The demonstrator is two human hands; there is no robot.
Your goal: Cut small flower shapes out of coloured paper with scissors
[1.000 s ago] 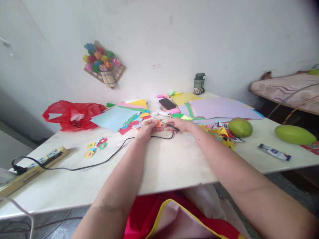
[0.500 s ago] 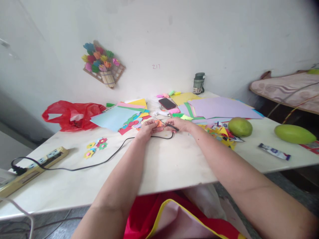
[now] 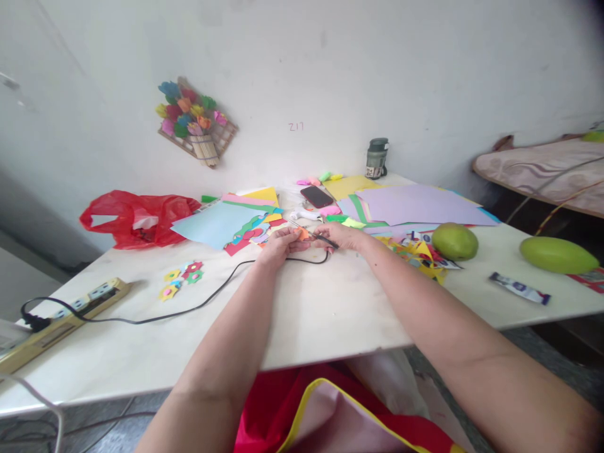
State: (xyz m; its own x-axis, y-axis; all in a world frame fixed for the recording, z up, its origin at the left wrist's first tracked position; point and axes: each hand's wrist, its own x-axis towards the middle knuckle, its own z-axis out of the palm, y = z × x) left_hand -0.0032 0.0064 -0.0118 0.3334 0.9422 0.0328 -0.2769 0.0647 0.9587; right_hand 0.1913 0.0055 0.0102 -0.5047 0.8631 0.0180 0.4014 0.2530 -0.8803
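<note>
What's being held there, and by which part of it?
The right grip holds scissors by the dark handle; the left grip holds orange paper, but exactly where on it is too small to tell.

One head-worn camera — close at the table [image 3: 330, 314], facing forward and down, toward the wall [image 3: 302, 75].

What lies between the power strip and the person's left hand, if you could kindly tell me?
The head view shows paper flowers and part of the black cord between the power strip and the left hand.
</note>
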